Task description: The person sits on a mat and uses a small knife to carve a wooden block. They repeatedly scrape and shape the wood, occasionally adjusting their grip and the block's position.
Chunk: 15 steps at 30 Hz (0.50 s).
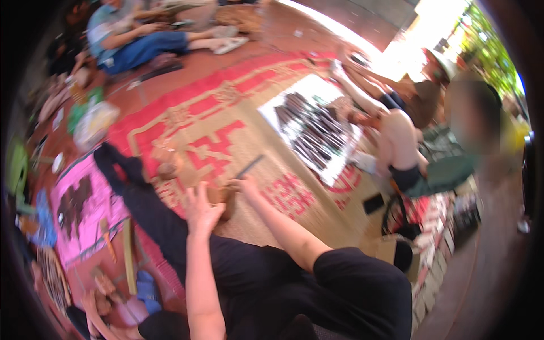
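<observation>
My left hand (203,214) is closed on the side of a brown block-like piece (226,205), perhaps wood, above my legs; blur hides its exact kind. Just to the right, my right hand (245,185) grips a thin, flat, dark grey strip (250,166) that looks like a blade or file. The strip points away to the upper right. Both hands are close together, with the brown piece between them. A rounded brown object (168,164) lies on the mat beyond my left hand.
I sit on a red and tan woven mat (226,141). A white sheet (272,113) holds several dark strips. At left are a pink cloth (93,221) with dark pieces and a white plastic bag (96,124). People sit around; a dark phone-like slab (373,203) lies right.
</observation>
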Each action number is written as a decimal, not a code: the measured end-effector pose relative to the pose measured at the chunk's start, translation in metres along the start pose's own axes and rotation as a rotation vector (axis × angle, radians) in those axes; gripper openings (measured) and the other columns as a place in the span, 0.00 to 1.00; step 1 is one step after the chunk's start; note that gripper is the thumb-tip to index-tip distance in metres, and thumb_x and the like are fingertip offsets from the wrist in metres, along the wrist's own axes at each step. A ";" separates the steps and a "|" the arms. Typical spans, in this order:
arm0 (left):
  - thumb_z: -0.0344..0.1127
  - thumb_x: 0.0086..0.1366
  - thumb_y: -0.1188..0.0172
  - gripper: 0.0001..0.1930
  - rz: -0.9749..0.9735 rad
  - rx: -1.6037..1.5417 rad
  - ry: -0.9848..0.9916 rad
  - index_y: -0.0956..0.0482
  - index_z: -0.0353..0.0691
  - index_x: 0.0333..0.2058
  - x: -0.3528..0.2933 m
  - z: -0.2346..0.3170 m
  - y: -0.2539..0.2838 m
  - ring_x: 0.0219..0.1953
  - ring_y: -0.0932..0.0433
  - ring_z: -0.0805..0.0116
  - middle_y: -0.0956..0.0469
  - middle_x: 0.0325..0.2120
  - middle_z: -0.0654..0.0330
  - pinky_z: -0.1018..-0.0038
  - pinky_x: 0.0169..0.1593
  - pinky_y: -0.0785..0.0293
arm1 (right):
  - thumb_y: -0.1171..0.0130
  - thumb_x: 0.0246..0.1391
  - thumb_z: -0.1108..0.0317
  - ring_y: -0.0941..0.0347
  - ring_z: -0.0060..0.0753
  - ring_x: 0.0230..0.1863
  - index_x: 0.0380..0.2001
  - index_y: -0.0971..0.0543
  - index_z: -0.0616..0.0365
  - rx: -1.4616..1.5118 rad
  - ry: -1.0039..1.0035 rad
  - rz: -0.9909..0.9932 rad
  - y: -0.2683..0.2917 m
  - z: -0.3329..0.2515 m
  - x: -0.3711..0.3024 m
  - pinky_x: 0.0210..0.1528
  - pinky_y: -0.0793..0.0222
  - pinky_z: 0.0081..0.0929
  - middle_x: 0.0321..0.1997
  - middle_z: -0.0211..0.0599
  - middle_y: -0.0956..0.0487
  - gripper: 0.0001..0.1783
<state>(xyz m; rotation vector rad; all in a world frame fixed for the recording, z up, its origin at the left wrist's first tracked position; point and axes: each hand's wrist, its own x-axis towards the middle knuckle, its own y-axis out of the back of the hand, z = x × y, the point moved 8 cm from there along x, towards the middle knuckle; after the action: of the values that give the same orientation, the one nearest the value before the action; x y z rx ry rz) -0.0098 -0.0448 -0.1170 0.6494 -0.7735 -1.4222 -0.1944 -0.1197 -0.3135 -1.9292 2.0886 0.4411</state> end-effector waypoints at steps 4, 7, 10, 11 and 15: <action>0.37 0.42 0.36 0.34 -0.031 0.003 0.047 0.36 0.44 0.51 -0.002 -0.001 0.002 0.47 0.33 0.45 0.38 0.44 0.49 0.55 0.49 0.32 | 0.38 0.44 0.71 0.24 0.33 0.34 0.33 0.22 0.65 -0.028 0.101 -0.035 -0.022 -0.017 -0.023 0.40 0.29 0.30 0.32 0.39 0.21 0.12; 0.37 0.43 0.36 0.34 -0.056 0.014 0.040 0.36 0.44 0.51 -0.004 0.006 0.000 0.46 0.32 0.45 0.38 0.44 0.49 0.55 0.49 0.32 | 0.38 0.44 0.70 0.24 0.32 0.34 0.33 0.22 0.64 0.152 -0.015 0.060 -0.003 -0.009 -0.027 0.40 0.29 0.30 0.33 0.40 0.21 0.12; 0.37 0.44 0.36 0.33 -0.060 0.008 0.035 0.36 0.45 0.51 -0.001 0.007 0.001 0.46 0.32 0.45 0.37 0.44 0.50 0.56 0.48 0.32 | 0.37 0.43 0.69 0.24 0.31 0.34 0.34 0.21 0.63 0.186 -0.060 0.145 0.012 -0.006 -0.026 0.39 0.30 0.28 0.33 0.39 0.21 0.13; 0.37 0.44 0.36 0.33 -0.059 0.010 0.040 0.36 0.45 0.51 -0.001 0.006 0.000 0.46 0.32 0.46 0.37 0.44 0.50 0.56 0.48 0.32 | 0.37 0.43 0.69 0.24 0.31 0.33 0.34 0.21 0.63 0.160 -0.042 0.127 0.011 -0.008 -0.027 0.38 0.30 0.28 0.32 0.38 0.20 0.13; 0.37 0.44 0.36 0.33 -0.053 0.012 0.045 0.36 0.45 0.52 0.001 0.003 0.002 0.46 0.32 0.46 0.37 0.43 0.50 0.56 0.48 0.32 | 0.37 0.43 0.69 0.24 0.28 0.32 0.34 0.21 0.62 0.018 0.087 -0.014 -0.013 -0.017 -0.032 0.37 0.30 0.26 0.32 0.35 0.20 0.13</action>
<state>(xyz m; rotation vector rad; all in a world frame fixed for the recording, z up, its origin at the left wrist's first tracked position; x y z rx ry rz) -0.0112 -0.0455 -0.1132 0.7133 -0.7342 -1.4478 -0.1790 -0.0983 -0.2857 -1.9856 2.1234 0.3399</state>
